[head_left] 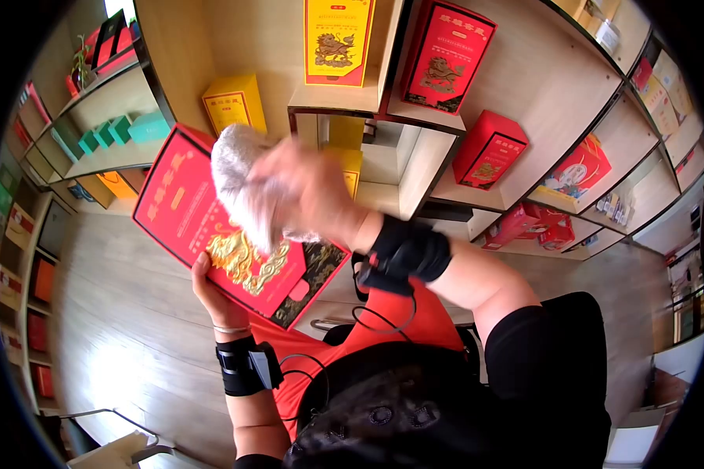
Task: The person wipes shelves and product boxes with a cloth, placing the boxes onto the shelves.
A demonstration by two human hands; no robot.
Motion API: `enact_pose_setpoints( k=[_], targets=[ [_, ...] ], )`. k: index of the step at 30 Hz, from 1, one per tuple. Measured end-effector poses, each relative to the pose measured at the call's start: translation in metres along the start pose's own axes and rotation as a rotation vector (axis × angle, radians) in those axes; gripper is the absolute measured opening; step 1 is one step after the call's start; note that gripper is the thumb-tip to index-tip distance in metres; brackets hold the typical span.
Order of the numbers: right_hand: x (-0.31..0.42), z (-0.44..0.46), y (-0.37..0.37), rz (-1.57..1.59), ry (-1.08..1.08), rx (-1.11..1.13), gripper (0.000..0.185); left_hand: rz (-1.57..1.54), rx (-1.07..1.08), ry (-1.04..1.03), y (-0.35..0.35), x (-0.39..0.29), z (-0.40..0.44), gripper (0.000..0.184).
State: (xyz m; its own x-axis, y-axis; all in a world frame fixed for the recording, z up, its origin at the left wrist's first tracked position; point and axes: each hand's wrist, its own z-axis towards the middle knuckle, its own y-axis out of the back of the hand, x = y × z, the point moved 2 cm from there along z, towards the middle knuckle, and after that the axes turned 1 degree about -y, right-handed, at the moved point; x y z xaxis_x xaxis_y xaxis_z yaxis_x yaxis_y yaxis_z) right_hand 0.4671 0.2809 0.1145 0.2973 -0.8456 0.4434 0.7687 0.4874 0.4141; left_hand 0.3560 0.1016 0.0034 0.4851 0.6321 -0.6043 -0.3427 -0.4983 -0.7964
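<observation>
A large red gift box [178, 215] with gold lettering and a raised golden beast tilts in front of my body. My left hand [217, 297] grips its lower left edge, the thumb on the front face and the other fingers hidden behind. Over the upper right of the box is my right hand [313, 191], smeared by motion, its fingers closed on a pale grey-white cloth [238, 168]. The cloth covers part of the box front; whether it presses on the surface I cannot tell.
Wooden shelves ahead carry a yellow box [338, 43], a smaller yellow box [236, 103], a tall red box [447, 59] and a shorter red box [489, 148]. Teal boxes [149, 127] stand on the left shelf. A metal-framed piece of furniture [125, 449] is at lower left.
</observation>
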Motion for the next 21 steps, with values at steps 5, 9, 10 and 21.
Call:
enact_pose_setpoints(
  k=[5,9,10,21],
  targets=[
    [0.034,-0.059,-0.006,-0.236,0.092,0.231,0.054,0.031,-0.009,0.009,0.003,0.002,-0.037,0.055],
    [0.011,-0.061,-0.011,-0.301,0.142,0.146,0.049,0.162,-0.022,0.045,0.016,0.016,-0.045,0.057],
    [0.012,-0.050,-0.010,-0.324,0.046,0.166,0.046,0.218,-0.023,0.015,0.025,0.024,-0.039,0.059],
    [0.056,-0.103,-0.011,-0.298,0.513,0.374,0.034,0.319,-0.030,-0.258,-0.014,0.005,-0.041,0.068]
  ],
)
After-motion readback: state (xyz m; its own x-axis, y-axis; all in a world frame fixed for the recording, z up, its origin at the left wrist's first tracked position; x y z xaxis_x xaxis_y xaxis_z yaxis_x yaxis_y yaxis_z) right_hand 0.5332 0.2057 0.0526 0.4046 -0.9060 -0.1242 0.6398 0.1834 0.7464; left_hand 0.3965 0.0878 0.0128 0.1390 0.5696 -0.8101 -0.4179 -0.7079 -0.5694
